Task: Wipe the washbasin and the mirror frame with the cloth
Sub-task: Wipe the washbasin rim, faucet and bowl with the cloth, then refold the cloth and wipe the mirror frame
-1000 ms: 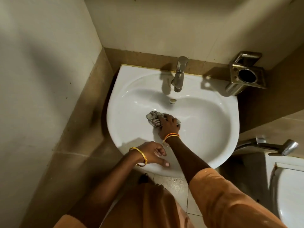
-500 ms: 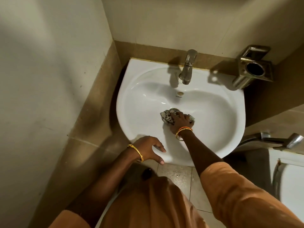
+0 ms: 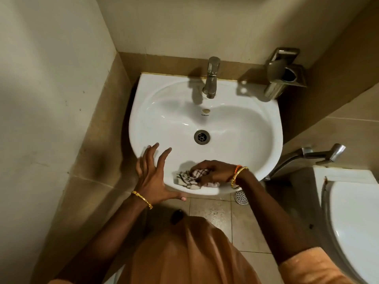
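Observation:
A white washbasin [image 3: 242, 124] is fixed to the tiled back wall, with a steel tap [image 3: 211, 78] at its rear and a drain [image 3: 202, 136] in the bowl. My right hand [image 3: 217, 171] presses a crumpled checked cloth [image 3: 188, 179] against the inside of the basin's front rim. My left hand [image 3: 152, 175] lies spread over the front left rim, fingers apart and holding nothing. No mirror frame is in view.
A steel holder [image 3: 285, 72] hangs on the wall at the basin's right rear. A hand-spray nozzle [image 3: 320, 153] juts out at the right, above a white toilet [image 3: 352, 222]. A side wall stands close on the left. A floor drain [image 3: 242, 196] shows below the basin.
My right hand has dragged the cloth from the drain area back to the front rim, uncovering the drain. My left hand has opened out flat on the rim.

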